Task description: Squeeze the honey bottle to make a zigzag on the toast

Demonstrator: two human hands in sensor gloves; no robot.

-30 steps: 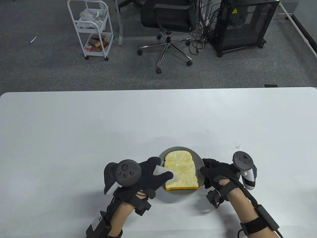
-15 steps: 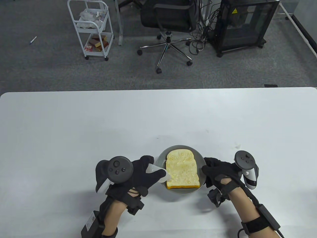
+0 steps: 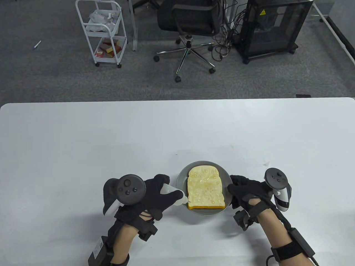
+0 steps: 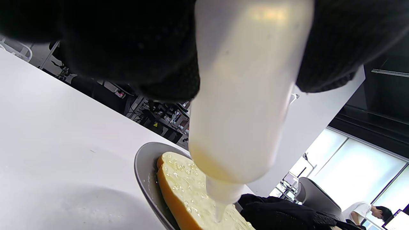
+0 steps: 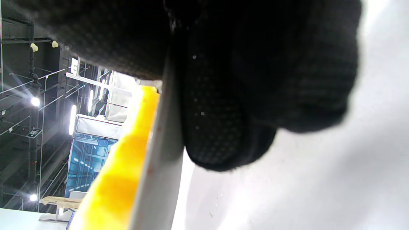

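A slice of toast [image 3: 205,187] with glossy honey on it lies on a grey plate [image 3: 181,177] near the table's front edge. My left hand [image 3: 155,195] grips a translucent squeeze bottle [image 3: 173,191], tipped nozzle-down. In the left wrist view the bottle [image 4: 246,95] fills the middle and its nozzle [image 4: 219,210] hangs just over the left edge of the toast [image 4: 185,182]. My right hand [image 3: 244,191] holds the right rim of the plate; in the right wrist view its fingers [image 5: 223,105] lie against the plate rim [image 5: 159,179], with the orange crust [image 5: 121,179] beyond.
The white table [image 3: 111,138] stretches wide behind and beside the plate. Beyond its far edge stand a white cart [image 3: 102,30], an office chair [image 3: 191,25] and a black cabinet [image 3: 274,27] on the grey floor.
My left hand has moved left and slightly nearer with the bottle, taking the nozzle from the toast's lower middle to its left edge. The plate and right hand shifted slightly right.
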